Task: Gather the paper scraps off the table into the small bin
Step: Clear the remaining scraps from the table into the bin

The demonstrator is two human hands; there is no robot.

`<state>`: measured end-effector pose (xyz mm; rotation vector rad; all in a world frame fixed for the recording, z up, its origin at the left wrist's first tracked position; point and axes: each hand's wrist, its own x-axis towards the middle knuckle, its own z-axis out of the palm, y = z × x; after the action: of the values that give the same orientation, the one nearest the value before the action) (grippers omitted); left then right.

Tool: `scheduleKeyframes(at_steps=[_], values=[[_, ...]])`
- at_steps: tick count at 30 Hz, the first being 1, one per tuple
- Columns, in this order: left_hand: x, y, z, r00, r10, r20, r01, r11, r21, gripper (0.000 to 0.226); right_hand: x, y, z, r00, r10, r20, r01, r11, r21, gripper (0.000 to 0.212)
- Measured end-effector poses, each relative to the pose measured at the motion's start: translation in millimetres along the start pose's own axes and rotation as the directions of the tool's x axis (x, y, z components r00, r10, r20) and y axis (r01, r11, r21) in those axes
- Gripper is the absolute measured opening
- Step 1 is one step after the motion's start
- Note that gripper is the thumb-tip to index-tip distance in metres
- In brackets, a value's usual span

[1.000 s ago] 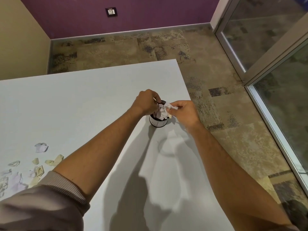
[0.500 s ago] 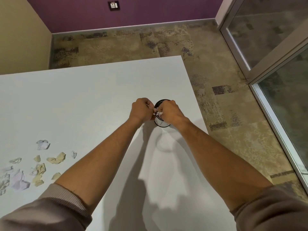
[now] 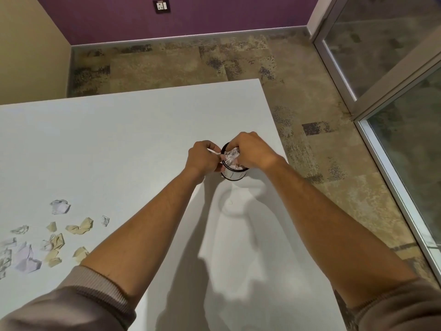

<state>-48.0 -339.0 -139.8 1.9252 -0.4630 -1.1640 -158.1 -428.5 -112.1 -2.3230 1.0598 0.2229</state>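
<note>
A small round bin (image 3: 232, 175), white with a dark rim, stands near the table's right edge. Crumpled white paper (image 3: 231, 156) fills its mouth. My right hand (image 3: 250, 150) arches over the bin with its fingers curled onto that paper. My left hand (image 3: 202, 157) is against the bin's left side, fingers curled and pinching the paper's edge at the rim. Several loose scraps lie at the table's left: a white one (image 3: 59, 206), a beige one (image 3: 80, 226), a pale lilac one (image 3: 26, 260).
The white table (image 3: 133, 130) ends just right of the bin, with patterned floor (image 3: 317, 149) beyond. A glass door with a metal frame (image 3: 391, 163) runs along the right. My forearms' shadows fall on the near table.
My right hand has moved from the bin's right side to over its mouth, pushing the paper down in. My left hand stayed at the rim. The camera shifted, showing more scraps.
</note>
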Motion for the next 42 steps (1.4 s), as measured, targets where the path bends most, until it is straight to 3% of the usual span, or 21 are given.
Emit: scheduleKeyframes(at_steps=[3, 6, 10, 20, 27, 33, 38, 42], values=[[0.9, -0.8, -0.3, 0.999, -0.039, 0.004, 0.039, 0.998, -0.049, 0.015, -0.4, 4.5, -15.6, 0.999, 0.034, -0.021, -0.032, 0.997, 0.068, 0.034], [2.8, -2.4, -1.0, 0.999, -0.047, 0.020, 0.048, 0.996, -0.071, 0.012, 1.6, 1.6, -17.5, 0.992, 0.031, 0.126, -0.044, 0.994, 0.098, 0.034], [6.2, -5.6, -1.4, 0.998, -0.044, 0.044, 0.047, 0.995, -0.084, 0.008, 14.0, -3.1, 3.6, 0.948, 0.022, 0.318, 0.005, 0.996, -0.085, 0.025], [17.4, -11.2, -2.7, 0.995, -0.042, 0.088, 0.049, 0.995, -0.086, 0.008, 42.4, -2.3, 18.3, 0.903, 0.138, 0.406, -0.028, 0.964, -0.265, 0.021], [16.5, -14.3, -0.8, 0.997, -0.038, 0.068, 0.043, 0.995, -0.087, 0.012, 38.6, -5.2, 21.5, 0.909, 0.133, 0.396, -0.012, 0.956, -0.293, 0.020], [7.7, -11.9, 2.2, 1.000, -0.016, 0.010, 0.017, 0.997, -0.073, 0.004, 24.4, -4.7, 14.0, 0.946, 0.026, 0.322, 0.060, 0.965, -0.255, 0.025], [-7.6, -7.1, -5.7, 1.000, 0.025, -0.005, -0.025, 0.999, 0.030, 0.022, 11.2, -6.6, 1.3, 0.984, -0.026, 0.174, 0.063, 0.974, -0.216, 0.032], [-22.4, -12.9, -16.4, 0.996, 0.074, -0.045, -0.071, 0.995, 0.073, 0.022, -4.0, -8.7, -3.3, 1.000, -0.016, 0.009, 0.017, 0.976, -0.219, 0.039]])
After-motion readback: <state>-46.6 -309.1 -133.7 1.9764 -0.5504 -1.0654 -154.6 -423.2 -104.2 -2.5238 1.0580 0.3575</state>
